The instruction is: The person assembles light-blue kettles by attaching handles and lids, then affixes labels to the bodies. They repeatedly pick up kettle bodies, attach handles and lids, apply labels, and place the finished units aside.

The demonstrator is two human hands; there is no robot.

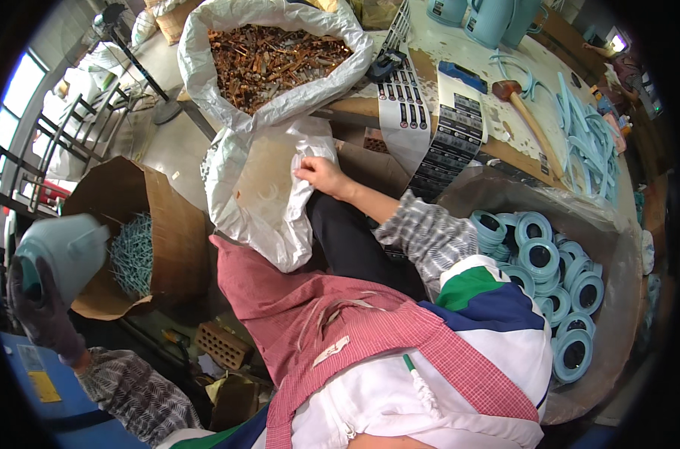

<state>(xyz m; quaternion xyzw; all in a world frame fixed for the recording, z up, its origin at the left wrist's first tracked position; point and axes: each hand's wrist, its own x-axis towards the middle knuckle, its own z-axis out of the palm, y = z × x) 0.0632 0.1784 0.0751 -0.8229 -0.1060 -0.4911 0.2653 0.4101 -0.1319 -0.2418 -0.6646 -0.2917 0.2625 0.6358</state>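
Observation:
My left hand (42, 318), in a dark glove, grips a light blue plastic jug (69, 251) by its open end, off to the left. The jug is tilted and slightly blurred. My bare right hand (326, 178) pinches the edge of a white plastic bag (231, 183) in front of my knees. That bag's mouth gapes, with whitish translucent plastic showing inside it. Beside the jug stands a cardboard drum (177, 232) holding a heap of thin light blue strips (134, 258).
Ahead, a white sack (197, 71) holds copper-coloured metal scraps (276, 60). The worktable (497, 138) carries jugs (491, 21), a mallet (531, 120), label strips (456, 123) and blue trimmings (583, 142). A lined bin (609, 329) at right holds light blue rings (538, 254). Another person (626, 71) is far right.

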